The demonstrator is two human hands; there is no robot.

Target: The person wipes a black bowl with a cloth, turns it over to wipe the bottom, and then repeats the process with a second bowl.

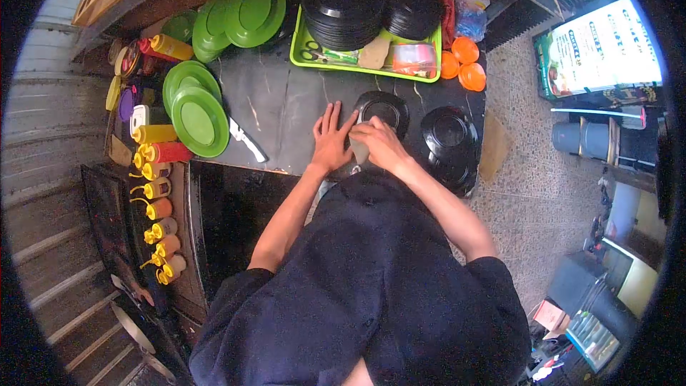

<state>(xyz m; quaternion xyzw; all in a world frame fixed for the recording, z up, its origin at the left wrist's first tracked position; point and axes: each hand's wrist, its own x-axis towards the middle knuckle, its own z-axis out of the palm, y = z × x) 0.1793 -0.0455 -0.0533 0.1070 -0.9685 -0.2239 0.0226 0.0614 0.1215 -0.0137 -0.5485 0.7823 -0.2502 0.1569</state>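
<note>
L hand (pixel 331 141) spread on counter (pixel 275 96) nr front edge, R hand (pixel 380 144) apparently pinching greyish scrap (pixel 359 151); R forearm (pixel 444 204) bump could knock black plates (pixel 450 144) off front-right corner.

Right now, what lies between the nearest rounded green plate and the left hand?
In the head view, a white-handled knife, then bare black countertop up to the left hand.

One camera on the person's head looked steeply down and forward over the torso (pixel 364 279), which filled the near middle at close range, toward the left hand (pixel 331 144) and right hand (pixel 382 143) beyond it. The counter (pixel 300 100) spanned the far middle, while the wide, rounded view took in the metal wall (pixel 43 136) at left and floor (pixel 529 171) at right.
</note>
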